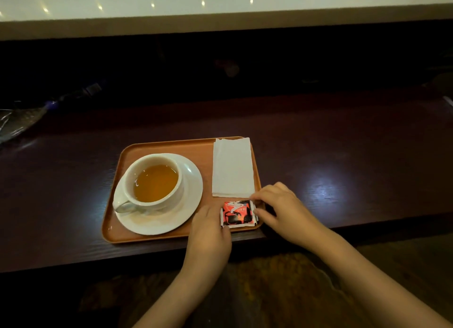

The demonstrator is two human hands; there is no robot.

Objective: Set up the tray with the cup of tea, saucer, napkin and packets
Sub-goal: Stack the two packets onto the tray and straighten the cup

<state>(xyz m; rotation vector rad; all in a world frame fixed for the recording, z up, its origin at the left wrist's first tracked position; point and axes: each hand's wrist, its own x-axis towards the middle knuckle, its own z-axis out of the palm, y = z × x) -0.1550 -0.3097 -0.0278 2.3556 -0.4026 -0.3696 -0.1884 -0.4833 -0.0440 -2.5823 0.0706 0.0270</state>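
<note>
An orange tray (pixel 157 147) lies on the dark wooden table. A white cup of tea (pixel 153 180) stands on a white saucer (pixel 188 200) in the tray's left half. A folded white napkin (pixel 232 167) lies along the tray's right side. Below the napkin, in the near right corner, sit red and black packets (pixel 238 213). My left hand (pixel 208 226) touches their left edge with its fingertips. My right hand (pixel 277 205) pinches their right edge between thumb and fingers.
The dark table (pixel 343 161) runs left to right, its near edge just below the tray. A crumpled clear wrapper (pixel 17 122) lies at the far left. A dark ledge and a pale wall rise behind the table.
</note>
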